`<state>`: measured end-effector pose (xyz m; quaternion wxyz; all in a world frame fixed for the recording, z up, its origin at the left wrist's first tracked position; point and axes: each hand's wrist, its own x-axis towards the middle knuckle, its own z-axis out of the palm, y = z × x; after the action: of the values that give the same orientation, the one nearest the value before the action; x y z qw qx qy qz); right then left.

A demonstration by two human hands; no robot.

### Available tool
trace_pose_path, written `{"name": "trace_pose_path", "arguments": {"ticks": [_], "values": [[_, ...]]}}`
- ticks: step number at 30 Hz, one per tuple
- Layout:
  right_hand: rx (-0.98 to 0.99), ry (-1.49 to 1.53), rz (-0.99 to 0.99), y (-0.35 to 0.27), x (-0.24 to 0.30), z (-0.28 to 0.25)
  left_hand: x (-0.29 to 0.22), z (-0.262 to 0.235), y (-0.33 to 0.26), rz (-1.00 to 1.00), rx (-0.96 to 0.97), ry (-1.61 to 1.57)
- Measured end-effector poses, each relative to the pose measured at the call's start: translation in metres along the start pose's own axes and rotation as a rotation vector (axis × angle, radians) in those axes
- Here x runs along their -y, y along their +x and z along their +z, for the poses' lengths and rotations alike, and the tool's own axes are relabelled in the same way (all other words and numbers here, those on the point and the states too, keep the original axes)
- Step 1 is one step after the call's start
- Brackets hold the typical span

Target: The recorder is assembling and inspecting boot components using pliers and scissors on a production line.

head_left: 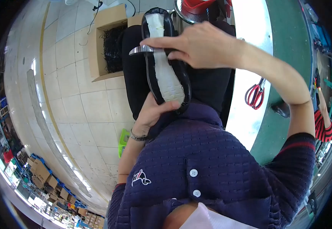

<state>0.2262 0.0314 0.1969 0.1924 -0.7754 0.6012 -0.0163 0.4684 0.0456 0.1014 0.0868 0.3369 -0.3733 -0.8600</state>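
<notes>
A black shoe upper (179, 78) lies sole side up over my lap, its edges folded in around a pale, off-white bottom (165, 72). My left hand (154, 110) grips the end nearest my body, with the thumb pressed on the pale surface. Across the middle of the shoe, my right hand (194, 45) holds a shiny, curved metal tool (137, 50), with the index finger stretched along it. The tool's bright end sticks out past the shoe's left edge. My fingers hide its other end, so I cannot tell its exact kind.
Left of my legs, an open cardboard box (94, 57) holds black scraps (113, 49). Red-handled scissors (255, 96) lie on the metal bench edge (246, 126) at right, beside a green surface (290, 42). A red container (196, 7) stands ahead, a green basket (123, 139) left. Another person's striped sleeve (322, 126) shows far right.
</notes>
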Motion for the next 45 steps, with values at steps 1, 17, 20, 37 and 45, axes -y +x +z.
{"name": "trace_pose_path", "arguments": {"ticks": [1, 17, 20, 37, 45], "values": [[-0.088, -0.185, -0.025, 0.005, -0.002, -0.004, -0.003, -0.002, 0.003, 0.001, -0.003, 0.002], [-0.119, 0.125, 0.219, -0.059, 0.018, 0.002, -0.028, 0.018, 0.029, 0.151, -0.106, -0.084], [-0.006, 0.185, 0.283, -0.054, 0.024, 0.019, -0.021, 0.017, 0.03, 0.152, -0.132, -0.069], [-0.206, 0.344, 0.401, -0.093, 0.055, 0.019, -0.005, 0.012, 0.037, 0.108, -0.026, -0.13], [-0.189, 0.357, 0.416, -0.113, 0.07, 0.026, -0.013, 0.035, 0.035, 0.132, -0.209, -0.176]]}}
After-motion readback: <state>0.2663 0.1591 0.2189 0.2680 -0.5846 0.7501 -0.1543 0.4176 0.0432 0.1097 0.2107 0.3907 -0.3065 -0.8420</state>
